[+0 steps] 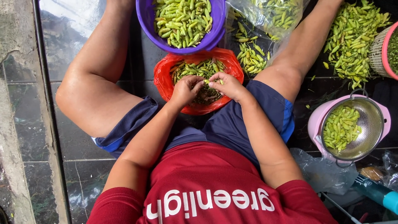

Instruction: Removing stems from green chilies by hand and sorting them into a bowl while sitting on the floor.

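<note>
I'm looking straight down at a person seated on a dark tiled floor (74,174), legs spread so the work sits between the knees. Both hands meet over a red plastic bag (162,79) that lies open on the floor. The left hand (185,90) and the right hand (227,85) are each curled, fingertips pinched together on a single small green chili (206,81) held between them, just above the bag. The grip looks like one hand steadying the pod while the other works at its end, which I judge is why the bag lies directly underneath: it holds a dark heap of stems and bits (206,94) along with some green pods.

Just beyond the bag, touching its far edge, is a purple plastic basin (145,18) heaped with green chilies, within easy reach of both hands. To the right of it a clear plastic bag (269,16) holds more chilies, and some lie spilled in a loose pile on the floor (251,56) next to the right knee. Further right is a larger heap (352,41), a woven basket with a pink rim (379,49), and a metal colander (371,124) set in a pink tub (317,120), part filled with chilies. Everything is ranged in an arc about the sitter.
</note>
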